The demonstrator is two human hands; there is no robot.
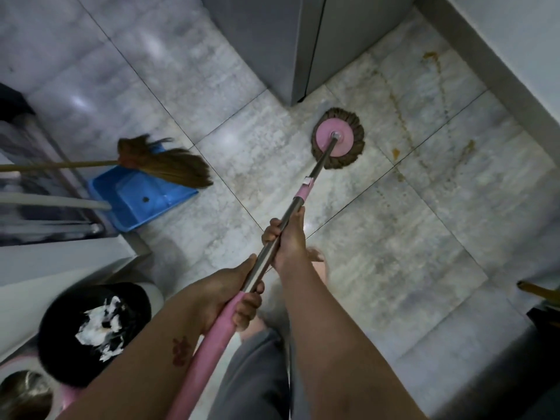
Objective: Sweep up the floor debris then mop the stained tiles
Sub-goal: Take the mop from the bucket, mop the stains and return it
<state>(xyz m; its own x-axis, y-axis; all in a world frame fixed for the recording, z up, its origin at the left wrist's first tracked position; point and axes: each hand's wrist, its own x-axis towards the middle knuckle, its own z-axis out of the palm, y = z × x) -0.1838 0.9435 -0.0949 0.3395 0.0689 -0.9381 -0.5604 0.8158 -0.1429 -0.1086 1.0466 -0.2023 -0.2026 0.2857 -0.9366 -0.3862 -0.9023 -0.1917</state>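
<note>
Mopping step in hand. Sweeping looks done: broom (163,165) lies across the dustpan (142,201) at 9 o'clock, paper scraps in the bin (54,353) at 7. Mop (304,194) runs from the hands out to 1 o'clock, mop head (338,139) flat on the tile just beside the cabinet (272,40) corner. Left hand (224,298) wraps the pink grip, fingers curled fully round it, thumb along the top. Right hand (289,237) grips the bare metal shaft further up, fingers closed round it. Shaft passes through both fists; mop head well apart from the fingers. Yellow-brown stains (395,152) sit at 3 o'clock of the mop head, untouched by the look of it. Next move likely calls for a push right across them, with downward pressure.
</note>
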